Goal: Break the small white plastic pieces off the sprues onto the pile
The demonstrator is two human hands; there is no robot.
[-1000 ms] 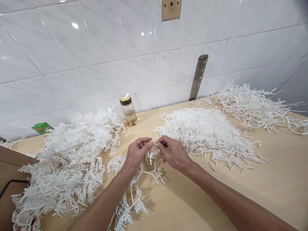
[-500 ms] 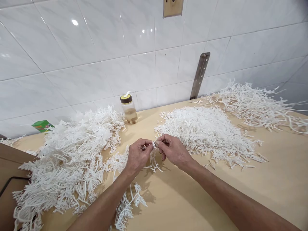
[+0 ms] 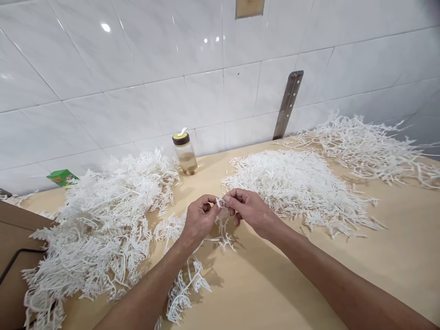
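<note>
My left hand [image 3: 200, 218] and my right hand [image 3: 248, 208] meet over the middle of the table. Thumb and forefinger of each are pinched on a white branched plastic piece [image 3: 219, 202], its small prongs showing between the fingertips. More white branching strands [image 3: 225, 236] hang or lie just below the hands; whether they join the held piece I cannot tell. Left of my hands spreads a big heap of white branched pieces [image 3: 103, 229]. Behind my right hand lies a pile of short, loose white pieces [image 3: 285, 178].
A bottle of pale brown liquid [image 3: 186, 156] stands by the tiled wall. Bare white stems [image 3: 371, 146] are heaped at the back right. A green box [image 3: 62, 177] sits at the far left, behind a brown carton [image 3: 17, 247]. A metal bracket [image 3: 288, 105] rises along the wall.
Both hands stay pinched close together, the right one shifted slightly. The prongs between the fingertips show at a different angle. The whole view has moved a little.
</note>
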